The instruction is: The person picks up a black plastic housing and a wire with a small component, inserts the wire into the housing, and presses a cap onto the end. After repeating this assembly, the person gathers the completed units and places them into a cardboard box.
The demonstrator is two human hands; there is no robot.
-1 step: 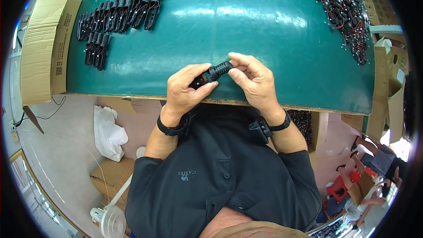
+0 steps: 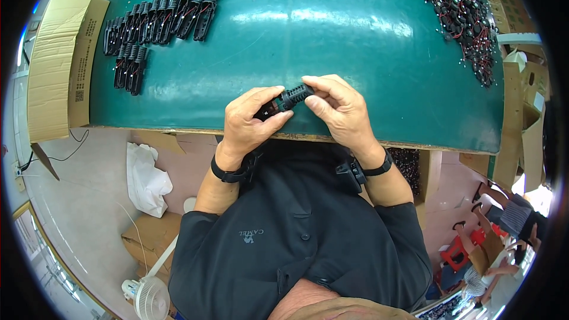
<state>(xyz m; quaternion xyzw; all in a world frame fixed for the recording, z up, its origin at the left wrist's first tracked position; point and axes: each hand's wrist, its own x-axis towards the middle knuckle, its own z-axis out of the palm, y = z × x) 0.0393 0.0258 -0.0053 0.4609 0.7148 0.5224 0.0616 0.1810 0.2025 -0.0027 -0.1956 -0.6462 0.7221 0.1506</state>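
Note:
My left hand [image 2: 253,117] grips a black plastic housing with a ribbed, coil-like sleeve [image 2: 297,95] at its right end. Part of its open body shows between my left thumb and fingers, with a bit of reddish wire inside. At the sleeve's tip, the thumb and forefinger of my right hand [image 2: 342,108] close around the end; the other fingers are curled behind. The housing is tilted, sleeve end up and to the right, just above the table's near edge. Similar black housings [image 2: 160,19] with wires lie in rows at the left of the table.
The green table [image 2: 284,41] spreads out before me. A heap of small black parts with red wires [image 2: 462,21] lies at the far right. A cardboard box [image 2: 56,65] stands at the left edge, more cartons [image 2: 512,124] at the right. Below left are a white fan [image 2: 149,297] and white bag [image 2: 145,181].
My right forefinger and thumb have come in a little to the left and closed on the sleeve's end. My left hand and the housing stay in place.

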